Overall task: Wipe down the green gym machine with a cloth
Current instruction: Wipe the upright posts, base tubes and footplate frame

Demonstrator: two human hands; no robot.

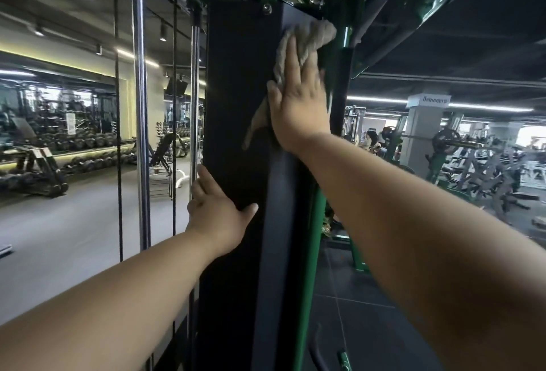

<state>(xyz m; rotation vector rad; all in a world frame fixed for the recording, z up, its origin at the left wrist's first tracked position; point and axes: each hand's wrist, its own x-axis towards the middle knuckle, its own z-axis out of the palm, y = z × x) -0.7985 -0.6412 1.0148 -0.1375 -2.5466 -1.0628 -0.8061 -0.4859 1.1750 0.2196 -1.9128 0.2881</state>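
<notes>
While the right hand (298,104) is pressing the cloth (313,35) under straight fingers near the top of the machine's (316,223) upright black panel (236,89), the panel's length is running straight down below those fingers. The left hand (215,208) is bracing lower on the same panel, fingers spread, holding nothing.

Dumbbell racks (88,160) and incline bench (162,153): far left of the right hand (298,110) grip, lower. Concrete pillar (425,131), loaded barbell (446,140): far right.
</notes>
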